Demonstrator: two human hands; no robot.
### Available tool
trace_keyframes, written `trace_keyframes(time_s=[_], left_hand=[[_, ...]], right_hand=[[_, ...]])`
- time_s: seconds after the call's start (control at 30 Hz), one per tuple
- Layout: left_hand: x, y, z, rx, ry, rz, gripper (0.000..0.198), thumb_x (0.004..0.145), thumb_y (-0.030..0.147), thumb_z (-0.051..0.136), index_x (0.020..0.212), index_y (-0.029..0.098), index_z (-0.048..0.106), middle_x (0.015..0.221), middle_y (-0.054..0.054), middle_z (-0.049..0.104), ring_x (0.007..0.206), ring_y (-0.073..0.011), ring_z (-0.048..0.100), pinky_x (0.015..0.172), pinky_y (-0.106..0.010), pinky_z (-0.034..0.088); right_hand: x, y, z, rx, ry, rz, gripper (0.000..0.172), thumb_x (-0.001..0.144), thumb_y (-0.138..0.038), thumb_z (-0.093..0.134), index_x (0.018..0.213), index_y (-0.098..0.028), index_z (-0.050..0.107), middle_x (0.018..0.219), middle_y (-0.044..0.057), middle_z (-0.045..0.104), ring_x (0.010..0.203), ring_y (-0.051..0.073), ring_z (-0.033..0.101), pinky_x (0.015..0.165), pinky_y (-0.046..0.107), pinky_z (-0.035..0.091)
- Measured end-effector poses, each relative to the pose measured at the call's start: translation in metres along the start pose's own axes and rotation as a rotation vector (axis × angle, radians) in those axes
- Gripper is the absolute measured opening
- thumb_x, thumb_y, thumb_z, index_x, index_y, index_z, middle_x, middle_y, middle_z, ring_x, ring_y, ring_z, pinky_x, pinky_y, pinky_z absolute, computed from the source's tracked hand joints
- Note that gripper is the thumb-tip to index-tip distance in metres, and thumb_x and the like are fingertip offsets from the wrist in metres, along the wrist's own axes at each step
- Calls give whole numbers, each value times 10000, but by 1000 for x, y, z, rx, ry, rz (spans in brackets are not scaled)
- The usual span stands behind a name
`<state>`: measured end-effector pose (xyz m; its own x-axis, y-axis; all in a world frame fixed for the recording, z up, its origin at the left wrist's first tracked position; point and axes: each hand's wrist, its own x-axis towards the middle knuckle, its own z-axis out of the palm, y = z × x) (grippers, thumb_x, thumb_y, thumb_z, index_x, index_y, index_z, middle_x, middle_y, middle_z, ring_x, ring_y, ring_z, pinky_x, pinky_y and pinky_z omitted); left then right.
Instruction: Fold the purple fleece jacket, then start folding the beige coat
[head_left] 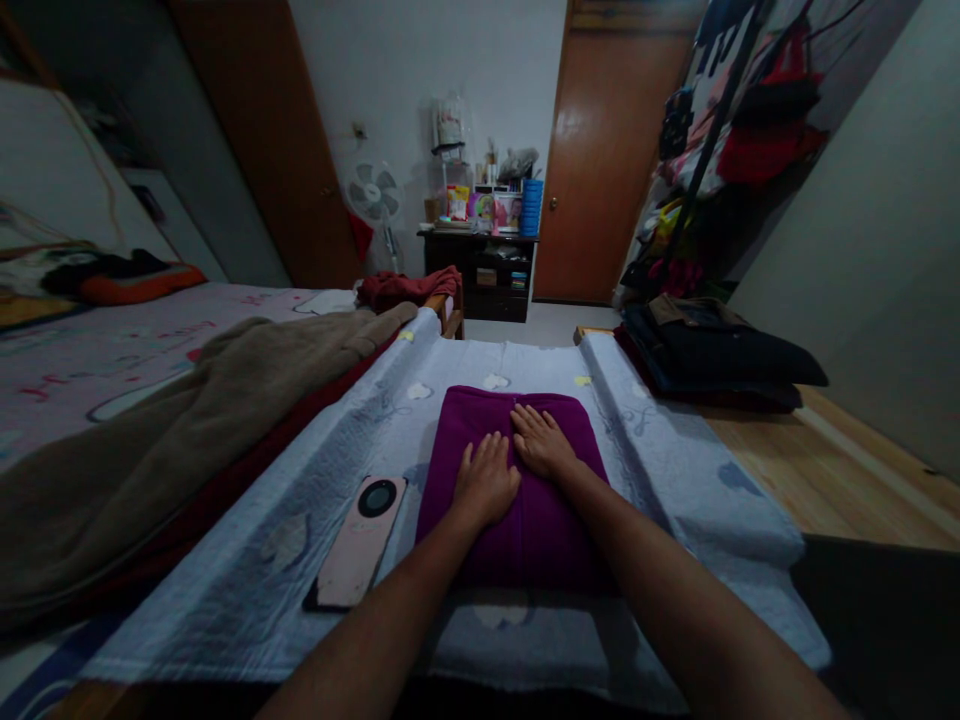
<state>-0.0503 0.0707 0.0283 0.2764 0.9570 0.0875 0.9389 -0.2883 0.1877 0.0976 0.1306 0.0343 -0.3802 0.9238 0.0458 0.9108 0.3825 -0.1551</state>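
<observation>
Purple folded cloth point(525, 530): a thick, plush-looking rectangle, folded into several layers, lying flat in the middle of the pale blue quilt point(675, 470), straight ahead of the person.
Handling: probably soft and light, limp rather than stiff. It would likely sag and unfold if lifted by one corner, and it looks neither slippery nor fragile.
Where to take hold: the two long side edges look best, with fingers slid under the whole stack so the layers stay together.
Left hand point(486, 478): palm down on the cloth near its centre, fingers stretched out flat and slightly apart, gripping nothing.
Right hand point(541, 442): just beside the left and a little further forward, also pressed flat with fingers extended, gripping nothing.
Phone point(358, 545): pink, face down on the quilt just left of the cloth.
Brown blanket point(187, 420): rumpled, further left.
Dark clothes stack point(712, 360): on the wooden platform point(810, 460), well to the right.
</observation>
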Motion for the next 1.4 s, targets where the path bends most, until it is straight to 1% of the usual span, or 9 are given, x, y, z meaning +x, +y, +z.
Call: trace_keyframes(time_s=[0.23, 0.33, 0.43, 0.57, 0.67, 0.8, 0.9, 1.1, 1.4], left_hand=[[-2, 3, -6, -25, -20, -11, 592, 959, 419, 292, 1486, 156, 350, 1557, -107, 331, 1453, -241, 256, 1188, -481, 179], [-2, 3, -7, -46, -30, -13, 606, 967, 512, 264, 1495, 224, 335, 1565, -102, 321, 1457, -258, 243, 1176, -512, 177], [-3, 2, -8, -85, -59, 4, 627, 939, 629, 254, 1482, 329, 346, 1580, -92, 289, 1466, -283, 210, 1161, -555, 161], [-2, 1, -10, -117, -106, 15, 676, 878, 721, 316, 1469, 395, 347, 1596, -84, 249, 1471, -312, 177, 1155, -573, 134], [-1, 1, -12, -122, -124, 5, 674, 869, 716, 352, 1464, 399, 356, 1598, -84, 240, 1471, -318, 173, 1153, -576, 125], [-1, 2, -13, -120, -134, 6, 643, 882, 682, 366, 1456, 394, 373, 1600, -89, 235, 1473, -313, 166, 1152, -578, 124], [-1, 2, -13, -107, -135, 6, 631, 889, 663, 370, 1457, 387, 375, 1600, -86, 236, 1471, -316, 173, 1152, -576, 129], [-1, 2, -13, -90, -126, -2, 564, 918, 582, 373, 1442, 376, 405, 1590, -94, 261, 1468, -306, 192, 1150, -572, 142], [-2, 3, -12, -70, -115, -5, 558, 924, 581, 356, 1440, 376, 409, 1588, -84, 271, 1464, -311, 202, 1150, -567, 150]], right_hand=[[18, 5, 6, -15, 37, 68, 559, 969, -315, 291, 1504, -154, 315, 1595, 55, 230, 1464, 209, 178, 1181, 412, 94], [23, 7, 6, 13, 58, 114, 555, 971, -294, 279, 1496, -116, 318, 1577, 89, 278, 1449, 195, 228, 1172, 375, 152], [22, 9, 5, 32, 134, 205, 526, 970, -257, 258, 1456, -94, 379, 1532, 117, 370, 1421, 181, 286, 1162, 354, 183], [15, 11, 1, 1, 183, 406, 502, 966, -314, 292, 1429, -181, 431, 1536, 95, 365, 1427, 261, 249, 1152, 560, 118], [10, 13, -4, 28, 96, 483, 537, 968, -384, 289, 1479, -235, 353, 1582, 71, 268, 1449, 306, 174, 1102, 658, 150], [0, 13, -11, 81, -86, 473, 600, 967, -450, 295, 1529, -247, 231, 1620, 73, 129, 1472, 317, 77, 1081, 647, 218], [-15, 7, -13, 102, -149, 444, 607, 970, -453, 299, 1537, -258, 202, 1627, 77, 83, 1472, 340, 54, 1073, 640, 233], [-49, -13, -14, 102, -124, 393, 577, 976, -450, 293, 1513, -241, 291, 1615, 92, 149, 1462, 364, 114, 1094, 627, 193], [-89, -36, -16, 24, -35, 293, 537, 983, -412, 291, 1471, -211, 394, 1562, 107, 310, 1447, 329, 210, 1120, 577, 184]])
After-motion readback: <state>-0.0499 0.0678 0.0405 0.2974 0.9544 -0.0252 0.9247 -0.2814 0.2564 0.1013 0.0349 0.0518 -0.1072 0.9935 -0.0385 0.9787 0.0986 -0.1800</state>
